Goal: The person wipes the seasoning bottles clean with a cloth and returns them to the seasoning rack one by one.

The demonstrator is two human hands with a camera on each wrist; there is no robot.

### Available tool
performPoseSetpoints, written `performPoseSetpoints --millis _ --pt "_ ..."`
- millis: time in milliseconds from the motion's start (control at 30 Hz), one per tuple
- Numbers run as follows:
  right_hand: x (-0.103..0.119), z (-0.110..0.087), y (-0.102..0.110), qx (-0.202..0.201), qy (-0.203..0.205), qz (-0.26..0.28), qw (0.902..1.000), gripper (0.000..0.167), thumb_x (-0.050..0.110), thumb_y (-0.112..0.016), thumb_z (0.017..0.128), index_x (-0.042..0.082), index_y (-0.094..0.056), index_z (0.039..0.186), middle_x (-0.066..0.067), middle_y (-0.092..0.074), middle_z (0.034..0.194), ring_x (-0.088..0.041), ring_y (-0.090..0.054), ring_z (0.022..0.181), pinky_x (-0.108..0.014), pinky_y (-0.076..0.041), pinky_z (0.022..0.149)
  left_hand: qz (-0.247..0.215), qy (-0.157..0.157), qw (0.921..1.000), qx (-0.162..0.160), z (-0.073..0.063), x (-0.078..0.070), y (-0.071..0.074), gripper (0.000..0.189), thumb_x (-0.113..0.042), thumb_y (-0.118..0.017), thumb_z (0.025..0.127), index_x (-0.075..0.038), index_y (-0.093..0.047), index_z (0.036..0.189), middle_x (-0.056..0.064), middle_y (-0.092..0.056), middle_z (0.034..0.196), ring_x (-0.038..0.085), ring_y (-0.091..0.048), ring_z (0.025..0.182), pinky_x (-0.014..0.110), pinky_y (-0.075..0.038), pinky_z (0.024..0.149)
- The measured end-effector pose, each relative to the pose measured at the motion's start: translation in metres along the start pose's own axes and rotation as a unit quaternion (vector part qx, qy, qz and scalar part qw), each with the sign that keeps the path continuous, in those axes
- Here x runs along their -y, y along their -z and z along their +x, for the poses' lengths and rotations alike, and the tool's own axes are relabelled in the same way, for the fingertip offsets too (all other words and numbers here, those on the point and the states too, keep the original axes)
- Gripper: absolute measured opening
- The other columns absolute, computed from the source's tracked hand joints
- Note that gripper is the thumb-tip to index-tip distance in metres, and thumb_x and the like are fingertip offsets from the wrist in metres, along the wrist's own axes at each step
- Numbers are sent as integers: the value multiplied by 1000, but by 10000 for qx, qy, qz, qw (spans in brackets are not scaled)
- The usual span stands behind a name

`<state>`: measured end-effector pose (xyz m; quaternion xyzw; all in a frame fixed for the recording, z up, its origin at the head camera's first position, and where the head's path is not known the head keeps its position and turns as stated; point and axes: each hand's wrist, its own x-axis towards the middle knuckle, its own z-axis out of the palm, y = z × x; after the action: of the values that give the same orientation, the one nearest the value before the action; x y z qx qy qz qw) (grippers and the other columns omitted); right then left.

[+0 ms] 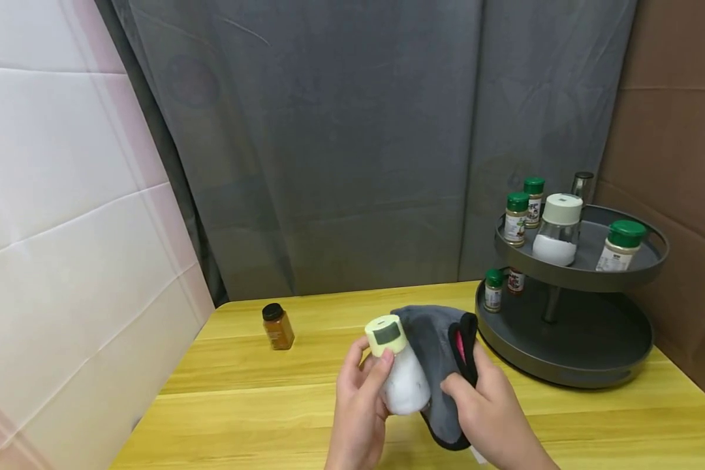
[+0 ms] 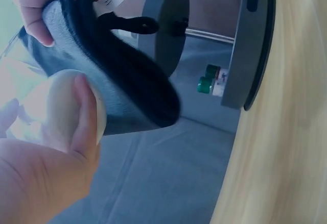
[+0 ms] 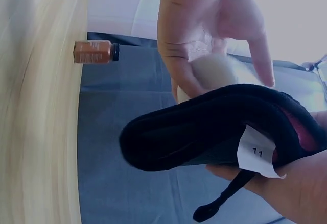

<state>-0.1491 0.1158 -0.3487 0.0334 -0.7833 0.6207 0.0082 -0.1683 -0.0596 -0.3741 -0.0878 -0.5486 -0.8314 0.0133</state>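
Holding the shaker [image 1: 408,386] tilted above the worktop [image 1: 241,408], cap [image 1: 386,334] up, we curl the thumb and fingers of our left hand [image 1: 360,401] round it. Our right hand [image 1: 493,411] pinches the grey cloth [image 1: 427,346] just beside it; a tag [image 3: 255,151] reading 11 sticks out there. Left of our hands, a black-lidded jar [image 1: 279,331] stands on the worktop; to the right, a two-tier rack [image 1: 581,346] carries a second shaker [image 1: 555,236] and green-capped jars [image 1: 621,245].
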Motion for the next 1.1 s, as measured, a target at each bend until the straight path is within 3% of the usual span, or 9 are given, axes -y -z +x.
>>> performPoseSetpoints --millis 200,300,367,467,600,700,833,967,1100 --pt "1 -1 -7 69 692 218 9973 74 0 -55 97 14 -29 165 -12 -40 169 -31 -49 146 -58 -48 114 404 8 9988 294 -3 1 0 49 -22 -68 105 -7 -56 150 8 -66 135 24 -67 118 39 -63 82" --pt "-3 -1 -11 249 1191 64 9925 81 -2 -56 97 18 -24 168 -8 -31 174 -31 -40 154 -65 -38 120 651 -123 9970 399 -4 1 -1 45 -20 -69 104 -8 -60 147 8 -67 134 25 -64 123 35 -61 79" --pt "-6 -1 -13 356 1398 -63 9895 85 -1 -58 97 18 -19 170 -7 -27 176 -30 -37 157 -64 -37 121 807 -219 9957 410 -4 1 -1 44 -19 -70 104 -8 -63 145 7 -68 133 25 -61 126 33 -60 80" --pt "-10 -1 -15 408 1573 -272 9863 89 0 -60 97 20 -15 171 -7 -27 177 -27 -36 157 -51 -38 122 1021 -324 9935 390 -4 1 -1 42 -19 -70 104 -9 -64 144 11 -68 134 26 -61 127 33 -60 85" --pt "-12 -1 -15 389 1859 -427 9809 93 -2 -60 96 20 -11 172 -9 -26 177 -26 -39 156 -24 -38 118 1566 -435 9862 328 -3 2 -4 42 -24 -70 104 -14 -65 144 12 -67 141 25 -63 128 32 -58 95" --pt "-14 -1 -15 343 2116 -470 9756 94 -3 -60 96 19 -10 172 -11 -24 177 -28 -38 156 -13 -34 114 1821 -510 9816 256 -3 2 -5 43 -27 -71 103 -17 -66 144 9 -67 144 24 -64 128 28 -57 97" --pt "-16 -2 -18 316 2055 -596 9763 93 0 -62 98 18 -9 172 -11 -21 178 -30 -36 158 -24 -36 120 1675 -598 9840 23 -4 2 -6 42 -22 -75 101 -13 -68 141 11 -69 140 23 -67 122 27 -57 95" --pt "-17 -3 -22 476 1439 -751 9856 87 14 -64 104 18 -10 172 -7 -22 178 -26 -37 157 -48 -36 125 1457 -769 9861 -222 -5 1 -5 41 -18 -74 101 -9 -68 140 15 -70 135 21 -69 118 28 -58 95" --pt "-19 -4 -24 641 946 -718 9908 81 29 -64 107 14 -16 171 -7 -29 175 -26 -40 155 -57 -34 125 1379 -929 9855 -346 -4 -1 -3 37 -15 -72 102 -7 -69 138 17 -70 132 22 -70 117 29 -59 95"
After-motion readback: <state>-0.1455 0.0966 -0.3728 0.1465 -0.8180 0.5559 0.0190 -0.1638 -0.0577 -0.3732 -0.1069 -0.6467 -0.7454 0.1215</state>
